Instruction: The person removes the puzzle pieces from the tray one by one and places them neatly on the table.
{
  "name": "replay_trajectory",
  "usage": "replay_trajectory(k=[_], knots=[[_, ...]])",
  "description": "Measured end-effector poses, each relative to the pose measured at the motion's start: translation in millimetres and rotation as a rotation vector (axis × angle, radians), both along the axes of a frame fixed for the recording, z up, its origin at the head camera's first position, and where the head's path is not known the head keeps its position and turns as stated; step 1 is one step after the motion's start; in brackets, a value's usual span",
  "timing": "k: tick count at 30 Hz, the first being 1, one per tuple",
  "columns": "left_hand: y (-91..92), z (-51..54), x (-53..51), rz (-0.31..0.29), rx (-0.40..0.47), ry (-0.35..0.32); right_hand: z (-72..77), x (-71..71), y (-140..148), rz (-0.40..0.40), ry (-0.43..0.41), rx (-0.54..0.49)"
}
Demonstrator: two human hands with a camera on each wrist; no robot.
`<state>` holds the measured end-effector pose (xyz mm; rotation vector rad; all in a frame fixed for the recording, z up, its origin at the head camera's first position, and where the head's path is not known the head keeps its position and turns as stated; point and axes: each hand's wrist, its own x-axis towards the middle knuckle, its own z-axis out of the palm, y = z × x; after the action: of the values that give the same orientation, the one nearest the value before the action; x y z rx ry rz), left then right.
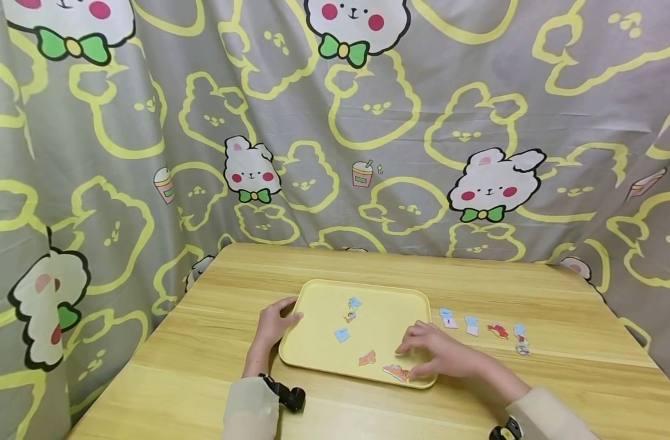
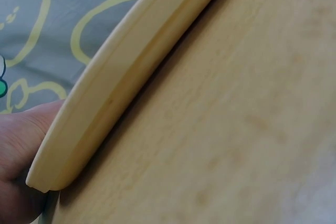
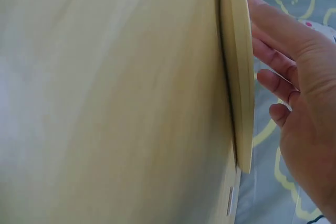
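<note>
Your left grip [image 1: 271,322] sits at the left edge of the yellow tray [image 1: 318,351], low centre of the frame. Thumb over the rim, a gap between thumb and forefinger; from the left wrist view you cannot tell how the other fingers lie.

Your right grip [image 1: 436,351] is spread over the tray's lower right corner, thumb and forefinger well apart. The thumb tip is at the right end of a long orange piece [image 1: 395,372]; whether it touches, you cannot tell.

Wood-grain table [image 1: 186,373] fills the lower half of the frame. Behind it and to both sides, a grey curtain [image 1: 313,116] with yellow outlines and white rabbits in green bows. Pale sleeves [image 1: 251,406] on both your arms, a black wrist camera [image 1: 291,397] at the left cuff.

In the tray: the long orange piece near the bottom rim, a smaller orange piece [image 1: 367,358] to its upper left, a light-blue piece [image 1: 342,334] left of centre, multicoloured bits [image 1: 352,308] above that.

Right of the tray, on bare wood, left to right: blue-and-white piece [image 1: 447,318], blue-and-pink piece [image 1: 471,326], red piece [image 1: 498,330], blue-topped mixed-colour bits [image 1: 521,340].
</note>
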<state>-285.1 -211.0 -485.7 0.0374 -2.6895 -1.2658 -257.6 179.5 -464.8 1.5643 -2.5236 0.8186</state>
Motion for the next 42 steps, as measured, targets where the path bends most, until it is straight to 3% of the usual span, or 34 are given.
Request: replay_trajectory(k=[7,18,24,32,42], knots=[[0.0,0.0,-1.2,-0.004,-0.004,-0.005,0.9,2.3,-6.1,0.037,-0.013,0.053],[0.7,1.1,-2.3,-0.006,0.000,0.008,6.0,-2.1,-11.3,0.145,0.060,0.101],[1.8,2.9,-2.4,-0.005,0.008,0.016,9.4,-3.4,-12.6,0.183,0.018,0.096],[1.7,2.3,-1.5,-0.007,0.006,0.019,9.6,-3.1,-14.6,0.186,-0.059,0.106],[-0.1,-0.7,-0.4,0.003,0.002,0.007,5.6,0.8,-14.8,0.177,-0.002,0.075]])
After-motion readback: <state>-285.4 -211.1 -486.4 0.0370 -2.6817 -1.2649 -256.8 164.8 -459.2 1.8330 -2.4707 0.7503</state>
